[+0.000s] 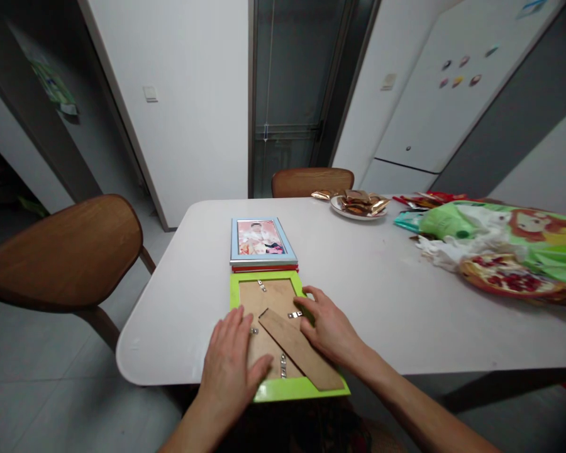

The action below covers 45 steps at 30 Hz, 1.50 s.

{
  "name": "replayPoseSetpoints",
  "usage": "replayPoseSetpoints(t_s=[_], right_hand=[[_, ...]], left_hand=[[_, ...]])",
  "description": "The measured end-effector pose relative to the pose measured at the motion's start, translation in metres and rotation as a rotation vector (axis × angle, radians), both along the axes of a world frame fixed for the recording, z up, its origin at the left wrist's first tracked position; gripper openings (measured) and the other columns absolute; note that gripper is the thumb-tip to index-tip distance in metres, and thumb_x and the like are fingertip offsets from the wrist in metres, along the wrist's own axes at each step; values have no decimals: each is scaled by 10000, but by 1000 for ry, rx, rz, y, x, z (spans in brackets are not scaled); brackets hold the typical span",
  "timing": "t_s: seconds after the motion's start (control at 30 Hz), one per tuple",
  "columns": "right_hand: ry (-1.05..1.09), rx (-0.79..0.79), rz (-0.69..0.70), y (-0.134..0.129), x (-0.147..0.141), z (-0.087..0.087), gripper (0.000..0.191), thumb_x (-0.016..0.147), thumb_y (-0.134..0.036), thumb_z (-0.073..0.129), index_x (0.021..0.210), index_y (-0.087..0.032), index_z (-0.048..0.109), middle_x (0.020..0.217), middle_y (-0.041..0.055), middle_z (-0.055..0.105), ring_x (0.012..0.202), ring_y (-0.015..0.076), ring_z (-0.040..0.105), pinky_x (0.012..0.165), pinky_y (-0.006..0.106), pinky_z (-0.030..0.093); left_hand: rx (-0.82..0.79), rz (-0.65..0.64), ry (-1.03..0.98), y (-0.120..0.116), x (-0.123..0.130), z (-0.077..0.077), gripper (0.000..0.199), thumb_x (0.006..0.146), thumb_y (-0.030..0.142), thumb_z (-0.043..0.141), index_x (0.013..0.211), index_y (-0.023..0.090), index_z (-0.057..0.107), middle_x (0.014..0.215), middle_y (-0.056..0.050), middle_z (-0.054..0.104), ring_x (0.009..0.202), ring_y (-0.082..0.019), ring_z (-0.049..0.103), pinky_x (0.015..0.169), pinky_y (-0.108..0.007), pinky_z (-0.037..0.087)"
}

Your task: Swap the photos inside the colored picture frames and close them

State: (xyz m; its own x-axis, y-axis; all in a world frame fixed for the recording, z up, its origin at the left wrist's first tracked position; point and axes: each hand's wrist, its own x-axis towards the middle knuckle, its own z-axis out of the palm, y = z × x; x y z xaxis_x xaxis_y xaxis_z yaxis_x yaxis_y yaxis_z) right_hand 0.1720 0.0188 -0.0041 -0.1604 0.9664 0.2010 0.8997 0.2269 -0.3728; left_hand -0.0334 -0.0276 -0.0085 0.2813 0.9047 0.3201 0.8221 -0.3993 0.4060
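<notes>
A lime-green picture frame (290,391) lies face down at the table's near edge, its brown backing board (276,299) up. Several metal clips show on the board, and a brown stand leg (302,352) lies slantwise across it. My left hand (229,358) rests flat over the frame's left side, fingers stretched out. On the right side, my right hand (327,324) touches the rim and board with bent, parted fingers. Just beyond the green frame lies a light-blue frame (264,259) with a pink picture, on top of something red (265,268).
A plate (358,216) of gold-wrapped packets stands at the table's far side. Green plastic bags (485,220) and an opened pomegranate (509,277) lie at the right. Wooden chairs stand left (61,251) and behind (311,182) the white table (179,302).
</notes>
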Motion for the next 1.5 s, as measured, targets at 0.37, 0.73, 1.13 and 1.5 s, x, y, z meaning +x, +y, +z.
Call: replayPoseSetpoints(t_s=[0.37, 0.73, 1.13, 1.5], right_hand=[[-140, 18, 11, 5, -9, 9, 251, 741, -189, 461, 919, -204, 638, 1017, 85, 531, 870, 197, 493, 726, 296, 373], [-79, 1, 338, -7, -85, 24, 186, 796, -247, 467, 724, -170, 621, 789, 61, 550, 804, 170, 449, 725, 287, 343], [2, 69, 179, 33, -69, 8, 205, 815, -239, 431, 777, -143, 609, 780, 65, 566, 771, 152, 480, 712, 247, 336], [-27, 92, 87, 65, -61, -4, 195, 784, -197, 471, 807, -167, 662, 814, 65, 586, 795, 156, 484, 734, 249, 344]], left_hand=[[-84, 101, -188, 17, -11, -16, 568, 712, 194, 464, 1251, 113, 306, 1296, -153, 391, 1189, -236, 368, 982, -428, 310], [-70, 105, -188, 18, -10, -17, 553, 702, 124, 412, 1241, 66, 302, 1273, -179, 403, 1180, -228, 376, 985, -413, 316], [-94, 108, -180, 18, -8, -14, 587, 679, 109, 404, 1246, 23, 277, 1267, -200, 402, 1175, -236, 376, 985, -412, 316], [-90, 101, -166, 19, -6, -14, 585, 673, 104, 403, 1240, 8, 294, 1263, -200, 405, 1169, -235, 378, 988, -405, 310]])
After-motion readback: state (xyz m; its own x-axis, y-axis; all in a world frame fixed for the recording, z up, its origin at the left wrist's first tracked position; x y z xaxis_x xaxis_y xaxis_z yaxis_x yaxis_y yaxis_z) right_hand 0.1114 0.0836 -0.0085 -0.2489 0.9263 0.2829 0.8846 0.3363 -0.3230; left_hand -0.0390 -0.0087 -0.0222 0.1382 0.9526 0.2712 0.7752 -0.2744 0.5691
